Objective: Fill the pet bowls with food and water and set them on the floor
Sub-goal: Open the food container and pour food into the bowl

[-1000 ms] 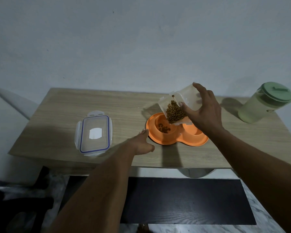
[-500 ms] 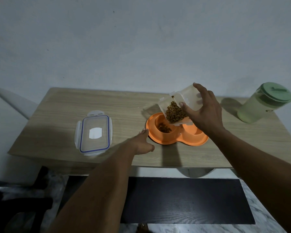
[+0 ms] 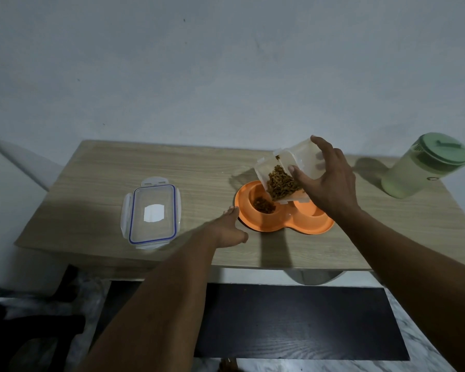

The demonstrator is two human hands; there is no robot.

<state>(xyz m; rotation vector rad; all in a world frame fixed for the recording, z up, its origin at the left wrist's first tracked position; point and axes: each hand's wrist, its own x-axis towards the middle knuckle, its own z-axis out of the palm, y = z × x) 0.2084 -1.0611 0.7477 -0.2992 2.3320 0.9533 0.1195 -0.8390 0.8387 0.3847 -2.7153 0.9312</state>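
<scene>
An orange double pet bowl (image 3: 317, 229) lies on the wooden table (image 3: 204, 170). Its left well holds a small heap of brown kibble (image 3: 263, 205); the right well is partly hidden by my right hand. My right hand (image 3: 330, 183) grips a clear plastic food container (image 3: 301, 159), tilted mouth-down over the left well, with kibble piled at its lower edge. My left hand (image 3: 230, 229) rests flat on the table, fingertips touching the bowl's left rim.
The container's clear lid (image 3: 152, 214) with a blue seal lies on the table's left part. A pale green lidded jug (image 3: 424, 167) stands at the right end. Below the table's front edge lies a dark mat (image 3: 301, 320) on the floor.
The heap of kibble in the left well has grown a little. The tilted container and both hands have stayed almost in place.
</scene>
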